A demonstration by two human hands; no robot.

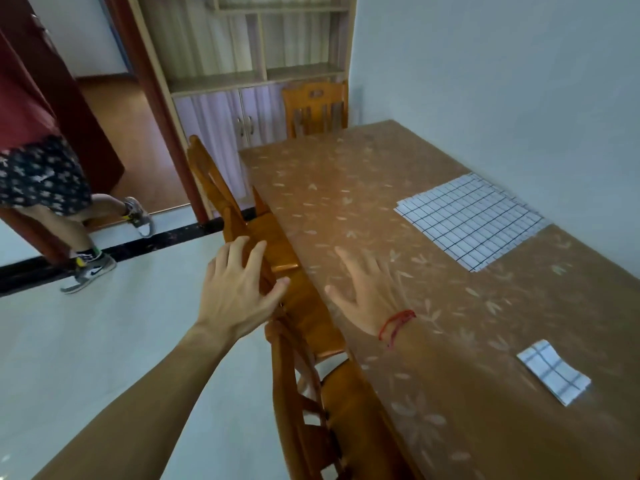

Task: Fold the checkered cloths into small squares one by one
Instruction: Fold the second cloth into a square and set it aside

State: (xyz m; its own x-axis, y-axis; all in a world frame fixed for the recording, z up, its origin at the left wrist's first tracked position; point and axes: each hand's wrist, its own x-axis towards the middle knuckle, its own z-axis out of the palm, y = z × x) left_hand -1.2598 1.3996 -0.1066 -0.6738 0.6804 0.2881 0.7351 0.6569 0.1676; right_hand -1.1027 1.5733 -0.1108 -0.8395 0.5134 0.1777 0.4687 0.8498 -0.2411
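My left hand [239,296] is spread wide and holds nothing. Its fingers [255,256] are straight and splayed just off the desk's [346,174] left edge, over the wood of a chair [277,251] pushed in there. I cannot tell whether they touch the wood or hang just above it. My right hand [367,292] is flat and relaxed over the desk, just inside that same left edge. Its fingers [349,261] are spread and empty and point toward the far end, and a red string bracelet [398,323] circles the wrist.

The desk wears a brown cover with pale leaf shapes. On its right side, against the wall and well apart from both hands, lies a flat stack of unfolded checkered cloths [471,220], white with dark grid lines, their edges slightly fanned. Nearer to me on that right side sits one folded cloth [554,372], a small square of the same check.

Another chair [304,393] stands at the desk's left edge closer to me, and a third chair [315,109] at its far end. Beyond the far end is a shelf cabinet [242,81]. Left of the desk, across the pale floor, a person [41,174] in patterned shorts and sneakers stands by a doorway.
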